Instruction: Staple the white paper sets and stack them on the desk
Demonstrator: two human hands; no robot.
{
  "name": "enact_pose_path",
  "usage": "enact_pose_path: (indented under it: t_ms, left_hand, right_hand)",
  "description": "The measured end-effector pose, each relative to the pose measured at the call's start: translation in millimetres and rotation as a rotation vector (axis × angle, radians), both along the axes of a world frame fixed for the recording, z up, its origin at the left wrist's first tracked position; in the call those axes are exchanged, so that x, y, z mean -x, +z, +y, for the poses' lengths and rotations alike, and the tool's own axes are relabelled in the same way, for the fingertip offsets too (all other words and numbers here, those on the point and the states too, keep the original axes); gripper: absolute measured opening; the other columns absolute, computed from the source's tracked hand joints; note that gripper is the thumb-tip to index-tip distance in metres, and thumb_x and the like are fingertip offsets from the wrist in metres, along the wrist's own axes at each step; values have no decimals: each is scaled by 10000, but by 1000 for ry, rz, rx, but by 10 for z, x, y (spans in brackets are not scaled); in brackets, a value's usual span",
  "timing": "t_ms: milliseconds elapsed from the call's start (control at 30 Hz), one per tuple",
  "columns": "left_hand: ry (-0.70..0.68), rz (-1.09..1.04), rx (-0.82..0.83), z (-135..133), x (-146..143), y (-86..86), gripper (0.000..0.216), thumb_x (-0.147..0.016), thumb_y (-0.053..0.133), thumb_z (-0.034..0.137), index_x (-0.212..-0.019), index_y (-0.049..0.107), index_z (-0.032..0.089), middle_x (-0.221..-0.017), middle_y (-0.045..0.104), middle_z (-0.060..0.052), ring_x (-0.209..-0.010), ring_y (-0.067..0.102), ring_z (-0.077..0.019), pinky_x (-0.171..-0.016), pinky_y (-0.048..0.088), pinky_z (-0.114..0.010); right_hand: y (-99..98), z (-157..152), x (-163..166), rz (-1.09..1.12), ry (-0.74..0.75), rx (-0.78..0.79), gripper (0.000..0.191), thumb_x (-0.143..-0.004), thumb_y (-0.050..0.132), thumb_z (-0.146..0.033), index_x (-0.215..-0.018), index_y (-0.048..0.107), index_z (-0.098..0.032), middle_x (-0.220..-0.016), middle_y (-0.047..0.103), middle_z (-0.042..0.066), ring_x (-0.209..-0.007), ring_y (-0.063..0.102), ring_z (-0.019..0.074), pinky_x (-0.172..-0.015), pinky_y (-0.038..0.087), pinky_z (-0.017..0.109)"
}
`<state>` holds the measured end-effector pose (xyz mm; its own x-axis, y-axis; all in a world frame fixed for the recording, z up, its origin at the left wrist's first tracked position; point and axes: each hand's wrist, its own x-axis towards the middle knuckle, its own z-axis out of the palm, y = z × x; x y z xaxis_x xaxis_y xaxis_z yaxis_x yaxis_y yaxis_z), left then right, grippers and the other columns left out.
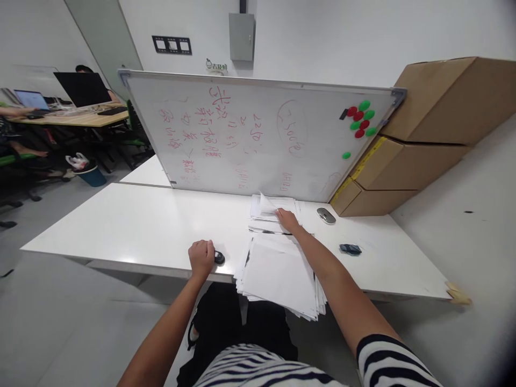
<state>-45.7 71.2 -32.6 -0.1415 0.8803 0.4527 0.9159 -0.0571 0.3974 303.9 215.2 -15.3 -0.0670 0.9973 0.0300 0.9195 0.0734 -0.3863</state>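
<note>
My left hand is a closed fist resting near the front edge of the white table. A black, rounded object sticks out at its right side; most of it is hidden, so its kind is unclear. Further back, my right hand pinches a sheet of paper on the far stack of papers, and that sheet's left corner curls upward. Nearer my body lies a larger stack of papers, with uneven edges that hang over the table's front edge. My right forearm passes over its right side.
Behind the stacks leans a whiteboard with red writing and magnets. A grey computer mouse and a small dark item lie to the right on the table. Cardboard boxes are piled at the right; a person sits far left.
</note>
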Motion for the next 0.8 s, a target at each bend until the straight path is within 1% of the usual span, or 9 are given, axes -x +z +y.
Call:
enact_pose_path:
  t_ms: [200,333,433,500,533,600,667,733,800]
  left_hand:
    - [31,21,8,9,-13,27,406,-927,316,287,-583,505,186,-653,568,-66,-758,504,-209,-700,267,-335]
    - [56,4,-6,-13,1,33,404,-932,299,298,-654,566,177,-722,606,-84,-800,532,-220,-800,305,-373]
    - [37,-55,-148,-80,-85,127,298,-914,373,324,-858,626,177,-933,657,-110,-1007,539,-256,-980,247,-465]
    - [-104,-107,-267,-168,-262,299,256,-890,448,355,-996,611,188,-1039,655,-110,-1090,532,-255,-1049,204,-497]
    - [-222,-141,-305,-230,-390,424,269,-879,477,371,-1039,594,189,-1043,657,-106,-1073,552,-242,-1057,228,-488]
    - [-436,-261,-335,-383,-699,736,350,-863,519,397,-1143,537,188,-1056,651,-99,-1061,570,-218,-1016,334,-441]
    - [-573,-432,-283,-555,-1011,1076,494,-848,554,416,-1272,444,187,-1173,600,-115,-1052,572,-196,-936,422,-377]
    - [-688,-557,-155,-705,-1249,1366,407,-870,527,404,-1225,499,208,-1180,591,-98,-1026,574,-173,-868,456,-318]
    - [-738,-643,-45,-804,-1376,1551,246,-903,468,387,-974,620,208,-954,644,-46,-869,586,-141,-772,462,-270]
  right_hand:
    - [51,-117,76,219,-104,-78,347,-953,287,-397,-848,558,-207,-779,624,49,-724,536,193,-664,379,274]
    - [337,-251,224,342,-134,-151,407,-937,277,-447,-800,566,-195,-743,614,51,-710,517,195,-680,387,294]
    - [620,-522,364,422,-133,-227,464,-937,241,-496,-905,590,-193,-788,627,40,-754,535,194,-711,396,294]
    - [781,-848,471,484,-135,-273,505,-940,207,-529,-1009,585,-201,-838,638,28,-796,554,188,-727,409,285]
    - [843,-1050,533,532,-142,-297,521,-941,194,-539,-1038,579,-202,-868,644,27,-810,564,183,-728,421,280]
    - [917,-1490,675,788,-167,-361,489,-922,296,-563,-1001,603,-191,-892,658,35,-824,584,191,-736,443,288]
    - [928,-1909,835,925,-175,-379,448,-909,369,-555,-982,620,-191,-889,677,37,-850,609,205,-768,463,310]
    - [892,-2234,987,985,-162,-363,409,-913,406,-519,-1064,613,-200,-982,690,53,-921,628,218,-816,478,336]
    - [841,-2440,1100,1026,-176,-362,425,-913,441,-487,-1222,533,-210,-1076,684,75,-989,637,228,-845,492,361]
